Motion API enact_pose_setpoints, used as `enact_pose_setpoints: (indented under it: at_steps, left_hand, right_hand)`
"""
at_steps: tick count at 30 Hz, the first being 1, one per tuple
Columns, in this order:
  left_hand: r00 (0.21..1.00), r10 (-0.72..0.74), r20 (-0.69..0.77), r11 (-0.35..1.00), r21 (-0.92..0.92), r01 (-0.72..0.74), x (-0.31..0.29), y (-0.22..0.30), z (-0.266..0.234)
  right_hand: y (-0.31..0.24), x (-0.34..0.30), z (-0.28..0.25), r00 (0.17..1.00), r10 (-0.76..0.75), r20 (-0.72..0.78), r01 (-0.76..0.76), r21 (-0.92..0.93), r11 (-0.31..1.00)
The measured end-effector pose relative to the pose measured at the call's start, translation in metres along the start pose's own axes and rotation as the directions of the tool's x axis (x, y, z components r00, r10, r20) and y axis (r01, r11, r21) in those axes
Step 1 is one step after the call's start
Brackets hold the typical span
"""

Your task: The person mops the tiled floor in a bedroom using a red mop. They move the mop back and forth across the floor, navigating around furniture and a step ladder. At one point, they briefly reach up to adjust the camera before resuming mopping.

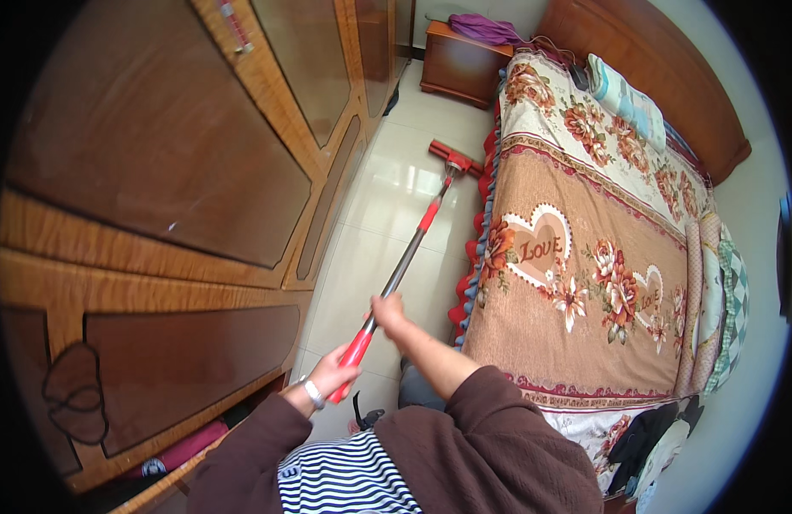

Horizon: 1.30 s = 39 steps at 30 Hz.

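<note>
Both my hands are closed around the long handle of a mop (404,259) with a grey pole and red parts. My left hand (329,375), a white watch at its wrist, wraps the red grip near the handle's lower end. Further up, on the grey pole, my right hand (387,310) is closed. The pole slants away from me to the red mop head (454,158), which lies across the tiled floor (362,265). The head's right end is close to the bed's red skirt; whether they touch I cannot tell.
A wooden wardrobe (156,128) lines the left side. To the right stands a bed (541,360) with a floral brown cover and ruffled edge. A wooden nightstand (464,64) with purple cloth (486,28) stands at the far end. Dark clothes (640,441) lie on the bed's near corner.
</note>
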State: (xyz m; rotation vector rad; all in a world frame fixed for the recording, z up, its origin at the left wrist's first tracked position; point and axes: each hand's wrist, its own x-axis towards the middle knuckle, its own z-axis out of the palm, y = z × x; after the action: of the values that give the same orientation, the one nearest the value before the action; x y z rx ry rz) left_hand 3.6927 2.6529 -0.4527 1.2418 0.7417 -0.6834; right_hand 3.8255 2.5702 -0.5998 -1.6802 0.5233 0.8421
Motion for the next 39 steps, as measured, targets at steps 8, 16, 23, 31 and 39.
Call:
enact_pose_setpoints:
  at_steps: [8,16,23,31,39]
  left_hand:
    - [0.981,0.191,0.017,0.981,-0.018,-0.191,0.197,0.183,0.027]
    - [0.990,0.139,-0.002,0.968,-0.209,-0.136,0.216,0.228,0.009]
    - [0.993,0.103,-0.061,0.954,-0.277,-0.116,0.176,0.159,0.014]
    - [0.995,0.081,-0.057,0.955,-0.280,-0.094,0.084,0.044,0.032]
    - [0.998,0.000,-0.068,0.983,-0.183,-0.012,-0.102,-0.079,0.026]
  right_hand:
    - [-0.158,0.122,-0.057,0.947,-0.318,0.045,0.256,0.490,0.833]
    - [-0.224,0.157,-0.048,0.971,-0.217,0.103,0.184,0.265,0.947]
    - [-0.175,0.114,-0.034,0.978,-0.149,0.148,0.138,0.079,0.987]
    - [-0.076,0.021,-0.019,0.983,-0.100,0.152,0.116,-0.099,0.988]
    - [0.057,-0.159,0.023,0.974,-0.067,0.217,0.062,0.029,0.998]
